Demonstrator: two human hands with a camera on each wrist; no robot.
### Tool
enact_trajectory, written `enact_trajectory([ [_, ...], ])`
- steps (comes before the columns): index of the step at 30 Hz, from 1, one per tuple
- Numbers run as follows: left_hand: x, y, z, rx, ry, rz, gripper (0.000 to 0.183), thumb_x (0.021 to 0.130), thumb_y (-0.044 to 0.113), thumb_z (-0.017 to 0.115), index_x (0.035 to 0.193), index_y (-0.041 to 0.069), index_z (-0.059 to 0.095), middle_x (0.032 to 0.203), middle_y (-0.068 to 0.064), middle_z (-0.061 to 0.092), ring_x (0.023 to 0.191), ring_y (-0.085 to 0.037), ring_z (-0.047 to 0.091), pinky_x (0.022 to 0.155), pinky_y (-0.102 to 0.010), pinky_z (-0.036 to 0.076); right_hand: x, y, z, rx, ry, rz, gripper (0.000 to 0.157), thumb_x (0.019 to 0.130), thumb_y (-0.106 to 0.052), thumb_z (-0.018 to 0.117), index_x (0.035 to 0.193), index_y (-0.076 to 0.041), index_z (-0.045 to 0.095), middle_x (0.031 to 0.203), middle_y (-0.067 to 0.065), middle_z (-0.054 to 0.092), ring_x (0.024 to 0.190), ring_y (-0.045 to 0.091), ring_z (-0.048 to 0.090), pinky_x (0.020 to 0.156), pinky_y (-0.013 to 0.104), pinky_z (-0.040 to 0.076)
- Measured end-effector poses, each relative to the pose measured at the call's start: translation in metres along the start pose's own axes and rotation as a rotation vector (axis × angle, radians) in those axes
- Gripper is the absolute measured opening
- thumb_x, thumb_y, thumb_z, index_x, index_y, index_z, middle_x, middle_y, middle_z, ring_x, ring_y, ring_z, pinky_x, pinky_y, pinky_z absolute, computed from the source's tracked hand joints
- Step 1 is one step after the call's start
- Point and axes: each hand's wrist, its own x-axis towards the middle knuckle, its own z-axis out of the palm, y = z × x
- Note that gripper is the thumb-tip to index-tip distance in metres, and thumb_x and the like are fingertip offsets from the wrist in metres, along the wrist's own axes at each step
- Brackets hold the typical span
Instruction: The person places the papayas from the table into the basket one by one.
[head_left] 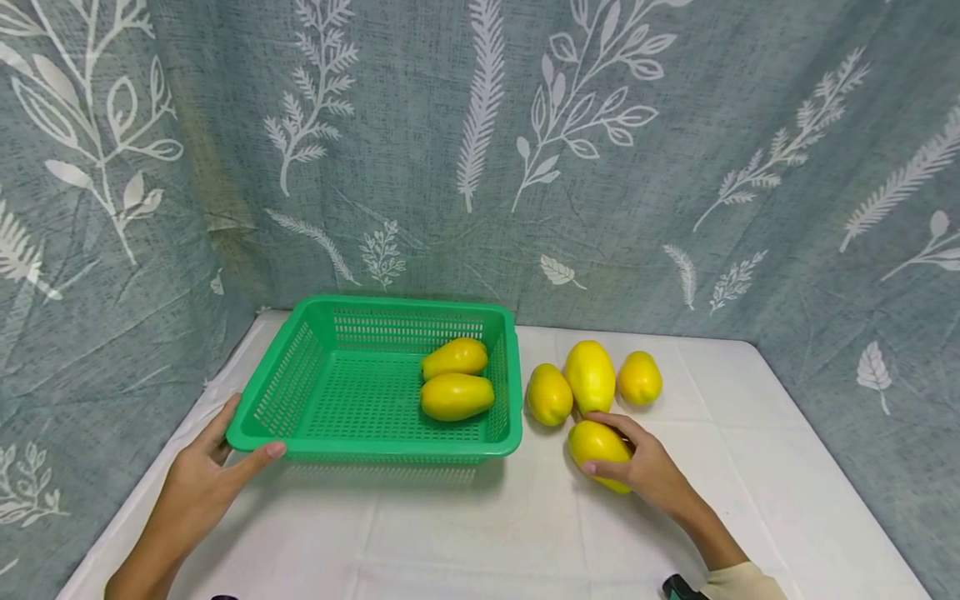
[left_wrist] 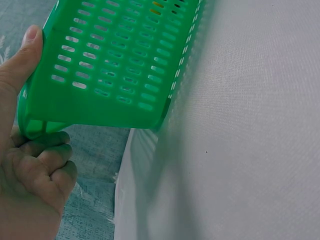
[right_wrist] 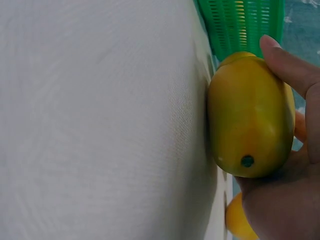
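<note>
A green plastic basket (head_left: 375,447) with slotted walls stands at the left of the head view. My left hand (head_left: 197,483) grips its near left corner, thumb on the rim and fingers curled beneath, as the left wrist view shows at the basket wall (left_wrist: 120,114). To the right of the basket, my right hand (head_left: 652,467) holds a yellow papaya (head_left: 594,446), thumb on one side and fingers round the other. In the right wrist view this papaya (right_wrist: 250,115) shows a dark stem spot and lies close to the white cloth. Two papayas (head_left: 456,397) lie inside the basket's right half.
Behind the held fruit are three more yellow fruits: one nearest the basket (head_left: 550,395), a larger middle one (head_left: 590,377) and a right one (head_left: 641,378). A white cloth (head_left: 465,533) covers the table. A grey-blue leaf-patterned curtain (head_left: 420,167) hangs behind and at both sides.
</note>
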Motion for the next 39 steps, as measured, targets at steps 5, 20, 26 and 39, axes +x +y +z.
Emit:
enact_trajectory([
  [5, 0.0, -0.001, 0.0, -0.001, 0.001, 0.006, 0.097, 0.106, 0.033, 0.069, 0.171, 0.022, -0.003, 0.177, -0.012, 0.002, 0.159, -0.049, 0.012, 0.086, 0.003, 0.034, 0.0, 0.0, 0.0, -0.015, 0.008, -0.001, 0.069, 0.088, -0.034, 0.088, 0.15, -0.022, 0.059, 0.153, 0.005, 0.058, 0.13, 0.027, 0.055, 0.106, 0.05, 0.044],
  [20, 0.0, -0.003, 0.001, 0.003, 0.019, 0.023, 0.098, 0.105, 0.032, 0.071, 0.171, 0.021, -0.001, 0.177, -0.013, 0.004, 0.158, -0.049, 0.013, 0.087, 0.004, 0.033, 0.0, 0.0, 0.002, 0.0, 0.013, -0.001, 0.067, 0.089, -0.033, 0.088, 0.149, -0.02, 0.061, 0.151, 0.006, 0.06, 0.129, 0.027, 0.056, 0.105, 0.049, 0.044],
  [26, 0.0, -0.003, 0.002, -0.001, 0.028, 0.029, 0.097, 0.105, 0.031, 0.071, 0.171, 0.02, 0.001, 0.176, -0.015, 0.007, 0.158, -0.048, 0.014, 0.088, 0.004, 0.032, -0.001, -0.004, 0.0, 0.01, 0.022, 0.005, 0.065, 0.09, -0.032, 0.087, 0.148, -0.02, 0.061, 0.149, 0.008, 0.06, 0.127, 0.026, 0.057, 0.104, 0.046, 0.047],
  [39, 0.0, -0.004, 0.0, 0.013, 0.012, 0.011, 0.097, 0.105, 0.033, 0.07, 0.171, 0.022, 0.0, 0.176, -0.011, 0.004, 0.158, -0.049, 0.014, 0.087, 0.004, 0.032, 0.002, -0.015, -0.003, 0.022, 0.035, -0.039, 0.064, 0.091, -0.029, 0.086, 0.149, -0.02, 0.061, 0.152, 0.012, 0.057, 0.125, 0.029, 0.056, 0.101, 0.044, 0.047],
])
